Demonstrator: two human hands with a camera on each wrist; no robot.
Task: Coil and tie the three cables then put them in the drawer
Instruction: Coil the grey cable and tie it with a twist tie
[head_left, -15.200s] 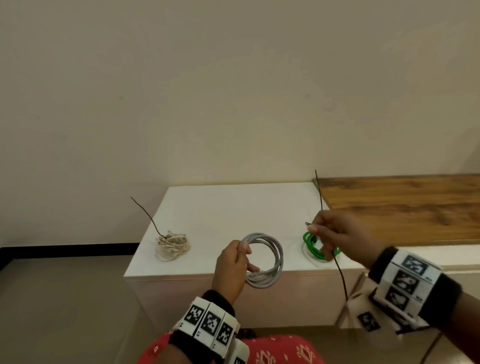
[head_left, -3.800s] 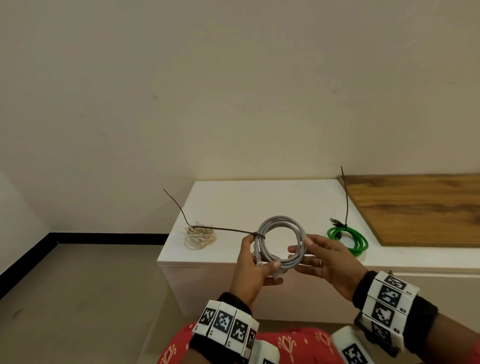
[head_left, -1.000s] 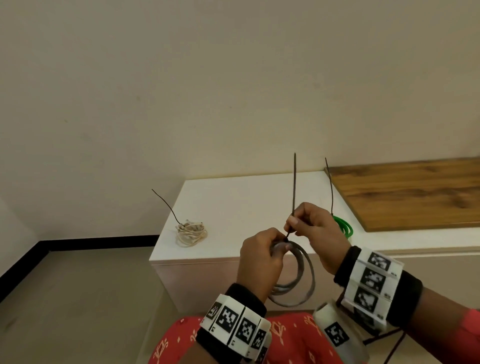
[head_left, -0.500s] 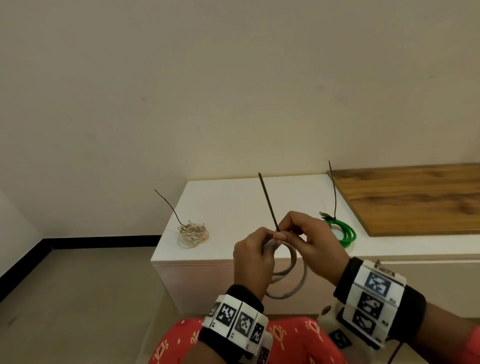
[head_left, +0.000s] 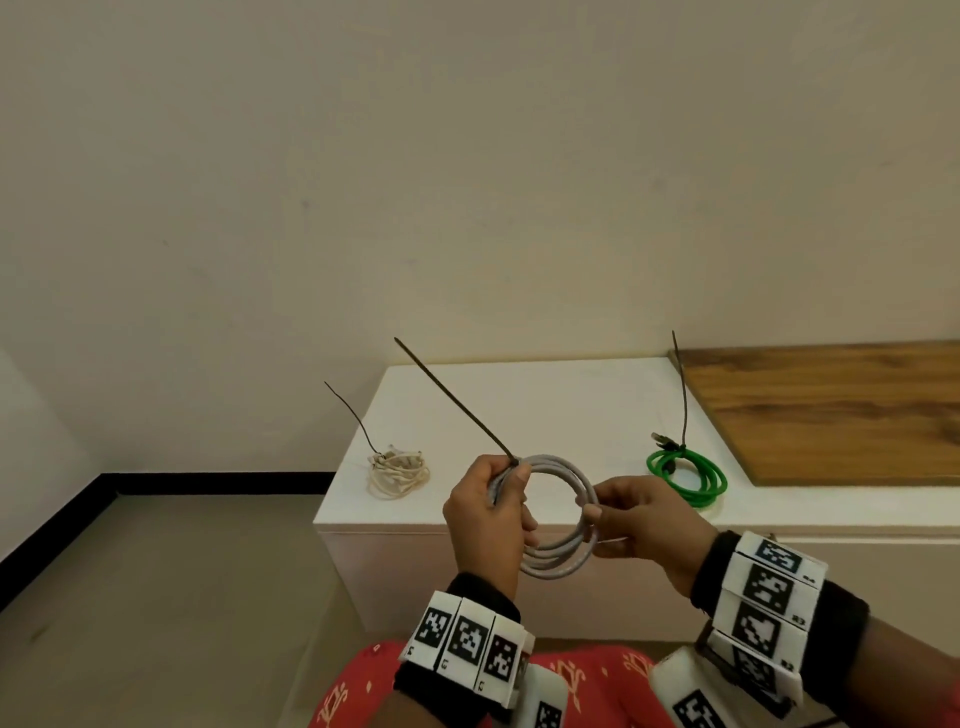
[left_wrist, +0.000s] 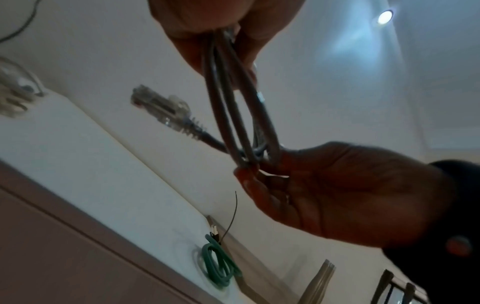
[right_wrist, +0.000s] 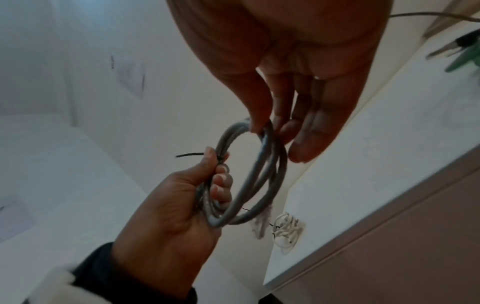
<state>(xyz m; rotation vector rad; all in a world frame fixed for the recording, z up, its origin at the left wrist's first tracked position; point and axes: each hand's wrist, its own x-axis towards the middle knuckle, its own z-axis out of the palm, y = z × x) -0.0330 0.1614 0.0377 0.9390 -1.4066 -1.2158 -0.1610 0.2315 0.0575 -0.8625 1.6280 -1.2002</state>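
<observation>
Both hands hold a coiled grey cable (head_left: 563, 519) in the air before the white cabinet (head_left: 519, 405). My left hand (head_left: 485, 512) grips the coil's left side, where a black tie (head_left: 452, 402) sticks up to the left. My right hand (head_left: 639, 525) pinches the coil's right side (right_wrist: 267, 131) between thumb and fingers. A clear plug (left_wrist: 161, 109) hangs from the coil. A beige coiled cable (head_left: 397, 467) with a black tie lies at the cabinet's left end. A green coiled cable (head_left: 685, 475), also tied, lies to the right.
A wooden top (head_left: 831, 410) adjoins the cabinet on the right. The cabinet front (head_left: 571, 582) faces me below the hands. Bare floor (head_left: 156, 597) with a black skirting lies to the left. A plain wall stands behind.
My right hand let go of the black tie and moved to the coil's right side. The coil turned flat to face me, and the tie's free end now leans to the left.
</observation>
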